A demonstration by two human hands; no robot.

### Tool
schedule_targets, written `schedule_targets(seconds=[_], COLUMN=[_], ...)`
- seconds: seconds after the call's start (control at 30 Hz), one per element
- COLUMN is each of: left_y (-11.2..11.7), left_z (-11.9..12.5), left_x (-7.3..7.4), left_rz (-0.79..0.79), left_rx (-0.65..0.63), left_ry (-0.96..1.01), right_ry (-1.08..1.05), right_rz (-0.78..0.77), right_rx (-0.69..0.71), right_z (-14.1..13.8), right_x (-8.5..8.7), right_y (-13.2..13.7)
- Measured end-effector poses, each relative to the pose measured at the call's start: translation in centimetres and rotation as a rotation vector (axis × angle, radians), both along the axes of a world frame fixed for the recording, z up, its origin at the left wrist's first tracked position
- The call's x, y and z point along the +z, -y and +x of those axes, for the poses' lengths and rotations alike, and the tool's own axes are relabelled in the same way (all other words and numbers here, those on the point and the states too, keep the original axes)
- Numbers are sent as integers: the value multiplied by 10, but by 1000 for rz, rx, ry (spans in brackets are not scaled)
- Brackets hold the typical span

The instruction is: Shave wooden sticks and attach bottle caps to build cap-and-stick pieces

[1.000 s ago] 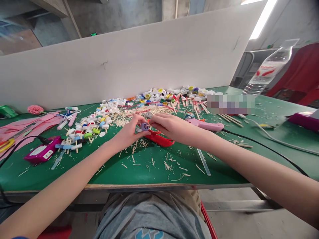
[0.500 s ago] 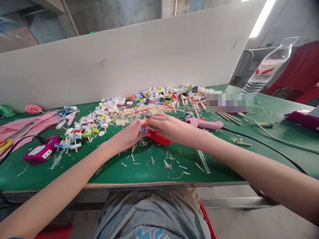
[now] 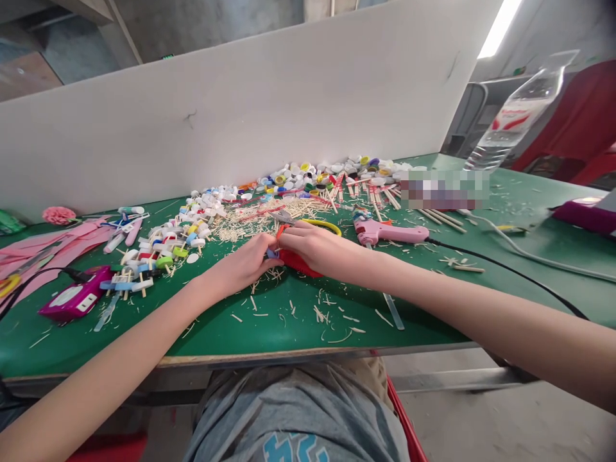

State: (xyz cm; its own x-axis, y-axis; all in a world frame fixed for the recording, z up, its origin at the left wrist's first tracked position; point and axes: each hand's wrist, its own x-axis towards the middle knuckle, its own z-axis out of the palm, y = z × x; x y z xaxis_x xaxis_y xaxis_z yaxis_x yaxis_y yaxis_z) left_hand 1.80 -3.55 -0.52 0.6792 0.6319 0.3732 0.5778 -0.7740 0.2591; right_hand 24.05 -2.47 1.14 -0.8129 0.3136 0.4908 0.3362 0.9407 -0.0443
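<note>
Over the green table (image 3: 289,337), my left hand (image 3: 248,262) pinches a lilac cap (image 3: 273,254); my right hand's grip (image 3: 315,249) I can't tell.

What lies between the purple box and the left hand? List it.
Head view: caps on sticks, a white disc, then green tabletop before the left hand.

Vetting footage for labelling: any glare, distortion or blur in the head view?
Head view: strip light blown out, upper right; plastic bottle stretched and slanted, likely lens distortion; pixelated patch by its base; lavender cap in left hand soft, mostly hidden.
</note>
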Motion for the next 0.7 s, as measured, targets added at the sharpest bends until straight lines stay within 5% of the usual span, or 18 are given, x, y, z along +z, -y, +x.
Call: schedule_targets(seconds=[0.13,0.27,0.43,0.7], left_y=[-3,-3,2,5], left_z=[0,6,14,22], left_x=[7,13,13,8], left_rz=[36,75,59,108], left_rx=[76,-3,-53,71], left_ry=[125,307,431,511], right_ry=[-90,-142,-11,124], right_rz=[-7,39,111,217], right_rx=[-31,-63,-123,-183], right_z=[-3,-6,-5,-11], right_x=[3,6,12,15], right_y=[-2,2,15,29])
